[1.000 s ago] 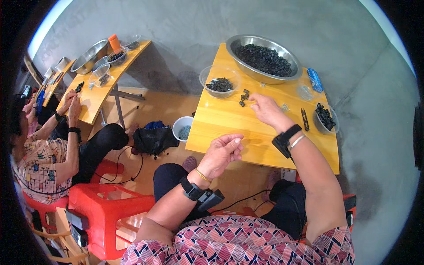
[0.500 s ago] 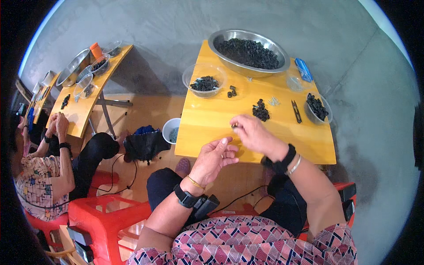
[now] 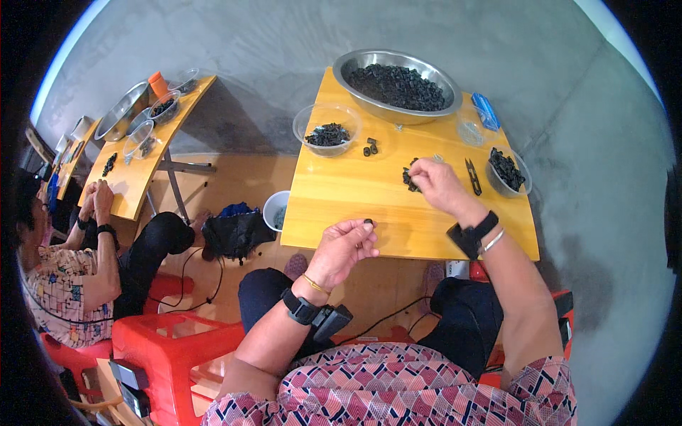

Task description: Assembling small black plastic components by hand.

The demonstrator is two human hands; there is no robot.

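Note:
My left hand [image 3: 339, 250] hovers at the table's near edge, thumb and fingers pinching a small black piece [image 3: 369, 221]. Farther right, my right hand [image 3: 443, 187] reaches down over a small heap of black pieces [image 3: 410, 182], its fingertips drawn together at the heap and partly covering it. Whether a piece is between those fingertips cannot be made out. Just behind that hand, small silvery pieces [image 3: 437, 157] show in part. Thread snips [image 3: 473, 177] lie right of the hand. A few black cylindrical pieces [image 3: 371, 147] sit farther left on the table.
A big steel bowl [image 3: 455, 94] of black pieces stands at the yellow table's back. Clear plastic tubs hold black pieces at left [image 3: 326, 148] and right [image 3: 521, 190]. A blue packet [image 3: 486, 111] lies at the back right. Another person [image 3: 78, 273] works at a table on the left.
The small black piece has passed from my right hand to my left, which has closed on it. My right hand has moved away and right, onto the black heap.

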